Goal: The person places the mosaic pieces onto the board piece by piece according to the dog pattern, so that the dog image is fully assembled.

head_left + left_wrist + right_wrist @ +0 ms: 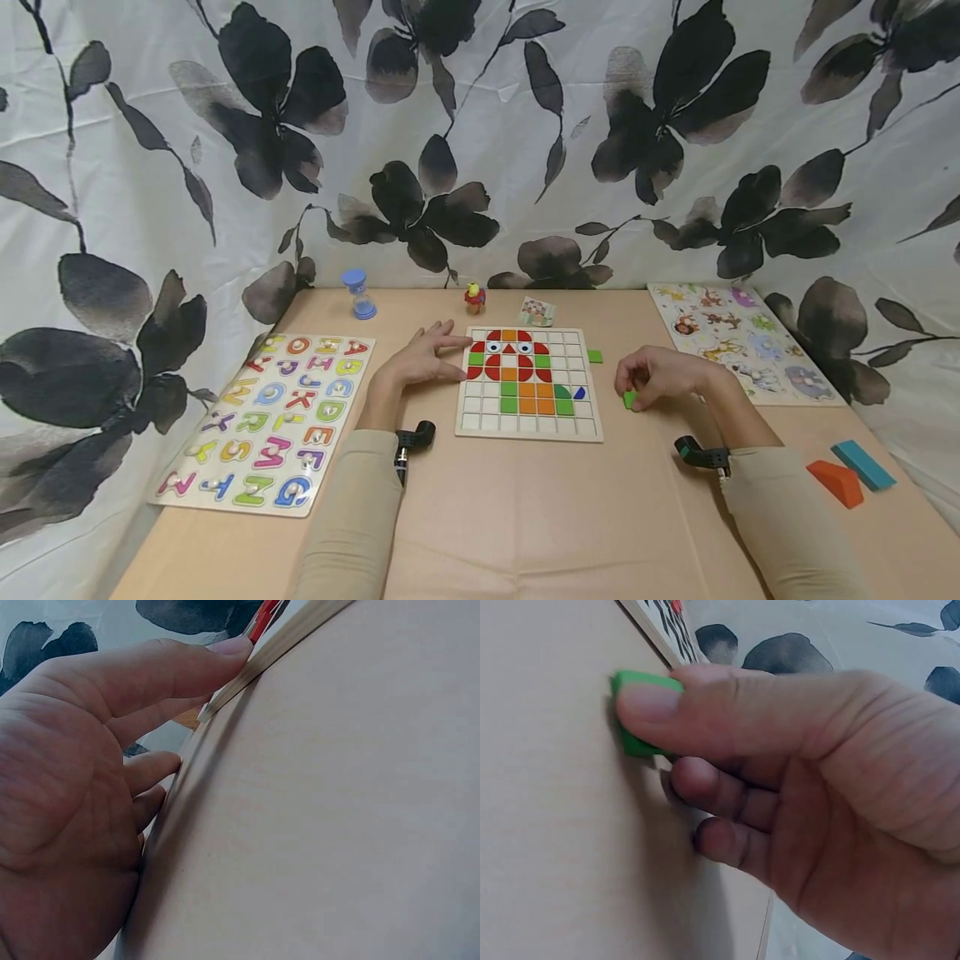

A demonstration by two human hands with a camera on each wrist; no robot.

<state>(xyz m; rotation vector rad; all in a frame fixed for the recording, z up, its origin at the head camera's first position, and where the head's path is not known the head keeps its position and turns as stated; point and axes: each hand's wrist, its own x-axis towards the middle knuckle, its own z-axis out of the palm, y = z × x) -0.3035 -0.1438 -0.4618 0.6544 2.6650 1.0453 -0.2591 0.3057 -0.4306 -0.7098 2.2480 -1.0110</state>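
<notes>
A white gridded mosaic board (480, 425) lies mid-table, holding red, orange and green tiles and two eye pieces. My left hand (422, 357) rests at its left side, fingers extended; the thumb (229, 656) touches the board's edge in the left wrist view. To the right of the board, my right hand (667, 377) pinches a green block (634, 742) between thumb and forefinger, low over the table. The other right fingers curl inward. One green tile (595, 357) sits against the board's right edge, and a small blue piece (579, 392) is on the grid.
An alphabet puzzle board (191, 492) lies at the left, an animal puzzle board (806, 393) at the back right. Along the back stand a blue sand timer (360, 296), a toy figure (474, 298) and a picture card (537, 312). Orange (836, 483) and blue (864, 465) blocks lie right.
</notes>
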